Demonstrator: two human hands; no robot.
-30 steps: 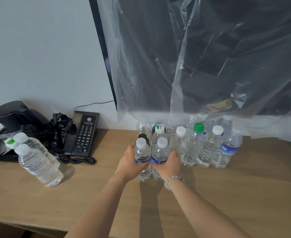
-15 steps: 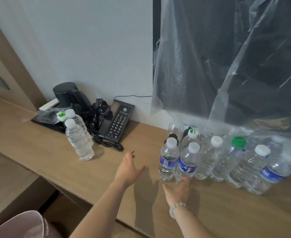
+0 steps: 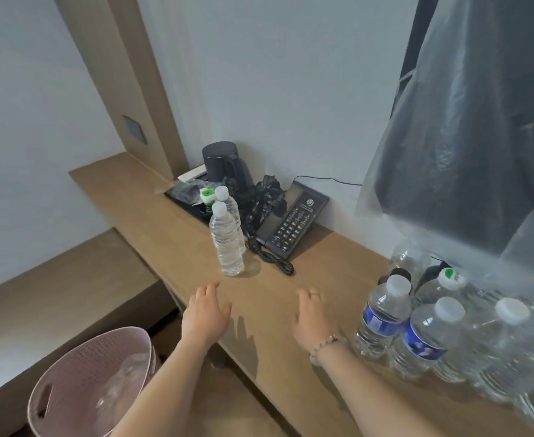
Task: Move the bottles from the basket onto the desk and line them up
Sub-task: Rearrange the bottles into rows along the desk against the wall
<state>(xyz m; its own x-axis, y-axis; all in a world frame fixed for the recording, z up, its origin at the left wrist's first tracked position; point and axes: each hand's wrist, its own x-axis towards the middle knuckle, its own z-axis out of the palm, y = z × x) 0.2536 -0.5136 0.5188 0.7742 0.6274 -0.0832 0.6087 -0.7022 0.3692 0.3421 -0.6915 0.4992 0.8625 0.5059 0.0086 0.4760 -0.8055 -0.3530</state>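
The left hand [image 3: 205, 316] and right hand [image 3: 314, 316] hover mid-frame over the table [image 3: 164, 234], each grip apart and holding nothing. The bottles [image 3: 382, 316] stand clustered at lower right, just beside the right hand. The pink basket [image 3: 70, 373] sits at lower left, below the table edge.

The left hand [image 3: 207, 313] and right hand [image 3: 314, 316] hang empty, fingers [image 3: 209, 291] relaxed, above the surface [image 3: 275, 310] before the telephone [image 3: 294, 222]. 2 clear bottles [image 3: 226, 244] stand just left of it, a bottle cluster [image 3: 423, 339] right, the pink basket [image 3: 108, 345] below-left.
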